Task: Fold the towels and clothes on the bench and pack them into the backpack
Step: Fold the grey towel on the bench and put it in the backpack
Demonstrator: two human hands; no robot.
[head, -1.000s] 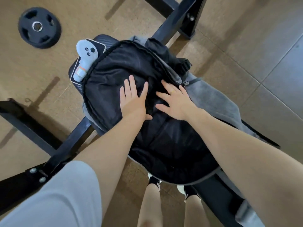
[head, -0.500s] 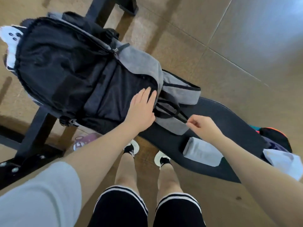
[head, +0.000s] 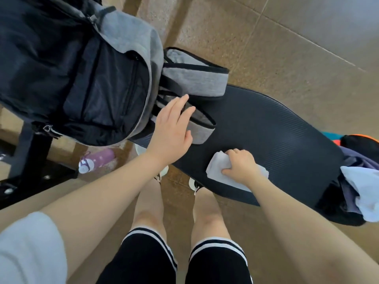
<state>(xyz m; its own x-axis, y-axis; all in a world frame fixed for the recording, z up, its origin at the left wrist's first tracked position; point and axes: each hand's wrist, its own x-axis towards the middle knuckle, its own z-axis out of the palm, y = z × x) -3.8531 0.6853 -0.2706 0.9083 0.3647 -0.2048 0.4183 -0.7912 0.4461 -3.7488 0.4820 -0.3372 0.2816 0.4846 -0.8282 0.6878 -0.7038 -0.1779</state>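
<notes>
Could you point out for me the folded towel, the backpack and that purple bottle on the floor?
folded towel (head: 217, 170), head view, on its bare left end beside the right hand (head: 240, 166) that grips it.
backpack (head: 98, 93), head view, on its dark inner lining.
purple bottle (head: 102, 157), head view, on its body.

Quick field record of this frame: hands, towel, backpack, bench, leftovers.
left hand: fingers straight, over the backpack straps
right hand: grip on the folded towel
towel: white, folded, lying on the bench
backpack: grey and black, unzipped, on the bench's left end
straps: grey, lying loose on the pad
bench: black ribbed pad
clothes: unfolded pile at the bench's right end
bottle: purple, on the floor under the backpack
</notes>
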